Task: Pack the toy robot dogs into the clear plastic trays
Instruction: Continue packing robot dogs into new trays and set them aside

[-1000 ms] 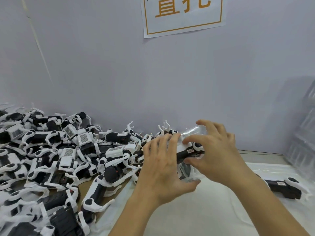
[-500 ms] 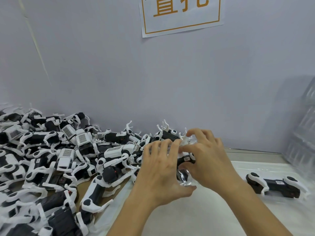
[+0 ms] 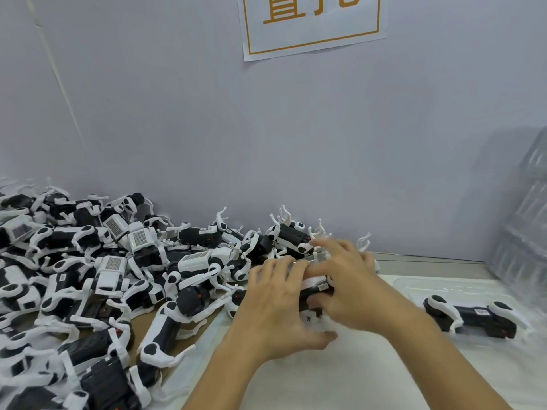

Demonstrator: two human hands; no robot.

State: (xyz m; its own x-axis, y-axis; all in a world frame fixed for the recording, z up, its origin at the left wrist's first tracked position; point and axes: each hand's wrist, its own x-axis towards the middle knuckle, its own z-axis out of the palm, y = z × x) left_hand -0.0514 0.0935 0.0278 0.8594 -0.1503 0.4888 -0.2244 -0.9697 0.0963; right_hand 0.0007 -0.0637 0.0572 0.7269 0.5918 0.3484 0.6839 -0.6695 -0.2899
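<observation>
A black-and-white toy robot dog [image 3: 316, 290] sits between my two hands in the middle of the view, mostly hidden by them. My left hand [image 3: 275, 306] grips it from the left, fingers curled over its top. From the right, my right hand [image 3: 352, 287] holds it, fingers laid across its back. Clear plastic shows under and around the dog; its shape is unclear. Another robot dog [image 3: 470, 316] lies on its side in a clear plastic tray [image 3: 420, 284] at the right. A big pile of robot dogs [image 3: 112, 279] fills the left side.
A stack of clear plastic trays [image 3: 524, 220] leans at the far right. A grey wall with a paper sign [image 3: 310, 22] stands close behind. White sheet [image 3: 340, 377] covers the table in front of me; brown cardboard shows under the pile.
Both hands have lowered the dog toward the table and closed more tightly around it. The view shifted, so the dog in the tray at right shows in full.
</observation>
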